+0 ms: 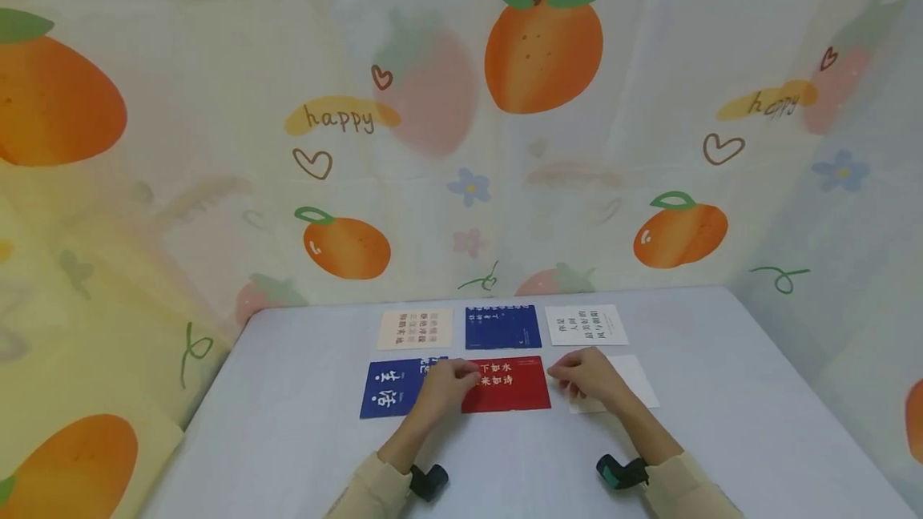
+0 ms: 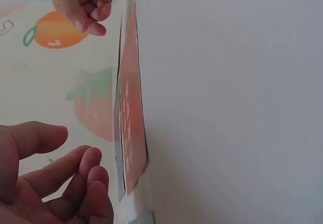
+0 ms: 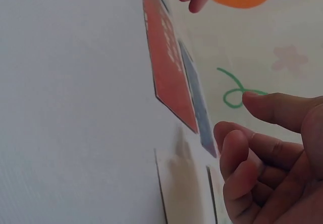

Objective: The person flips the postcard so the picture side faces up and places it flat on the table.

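A red card (image 1: 513, 396) with white characters lies on the table between my two hands. My left hand (image 1: 449, 384) is over its left edge and overlaps the neighbouring blue card (image 1: 389, 389). In the left wrist view, thumb and fingers of the left hand (image 2: 55, 178) are loosely bent and apart, with nothing between them. Just past the red card's right edge is my right hand (image 1: 593, 379), covering part of a plain white card (image 1: 634, 379). The right wrist view shows this hand (image 3: 277, 158) with a gap between thumb and loosely bent fingers, holding nothing.
Behind these cards lies a second row: a cream card (image 1: 416, 329), a dark blue card (image 1: 502, 328) and a white card with black characters (image 1: 587, 325). All rest on a white-covered table (image 1: 288, 391). A fruit-patterned cloth (image 1: 433, 207) hangs behind and at the sides.
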The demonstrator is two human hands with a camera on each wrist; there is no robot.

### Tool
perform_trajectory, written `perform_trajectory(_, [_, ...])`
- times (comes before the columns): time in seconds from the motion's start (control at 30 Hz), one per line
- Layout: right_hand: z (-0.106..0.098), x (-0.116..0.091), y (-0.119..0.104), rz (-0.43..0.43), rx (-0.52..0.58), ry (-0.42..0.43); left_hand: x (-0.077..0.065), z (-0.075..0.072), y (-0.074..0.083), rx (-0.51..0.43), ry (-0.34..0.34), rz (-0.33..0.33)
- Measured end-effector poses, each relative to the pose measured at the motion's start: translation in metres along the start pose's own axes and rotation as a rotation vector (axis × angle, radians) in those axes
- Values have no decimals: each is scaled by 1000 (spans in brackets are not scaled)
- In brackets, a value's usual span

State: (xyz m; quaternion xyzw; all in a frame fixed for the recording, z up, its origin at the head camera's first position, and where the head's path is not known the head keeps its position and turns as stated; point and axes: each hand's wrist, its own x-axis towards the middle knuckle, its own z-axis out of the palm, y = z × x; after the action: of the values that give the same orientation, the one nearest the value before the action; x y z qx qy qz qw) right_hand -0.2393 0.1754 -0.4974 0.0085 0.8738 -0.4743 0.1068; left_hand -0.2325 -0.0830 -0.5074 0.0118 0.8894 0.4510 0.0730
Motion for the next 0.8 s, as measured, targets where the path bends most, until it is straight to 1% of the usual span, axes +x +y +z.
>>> perform_trajectory(0.2, [-14,-2,3,17,-22,41,0,11,13,-37,-18,3])
perform_trajectory(0.33, [-26,-6,6,43,-52,64,-2,24,23,-58,-45,1])
perform_trajectory(0.57, [-45,-10,16,72,-96,80,-6,47,43,-75,-80,21])
perform_trajectory(0.8, [-63,-15,25,100,-147,104,-4,69,61,-110,-103,12])
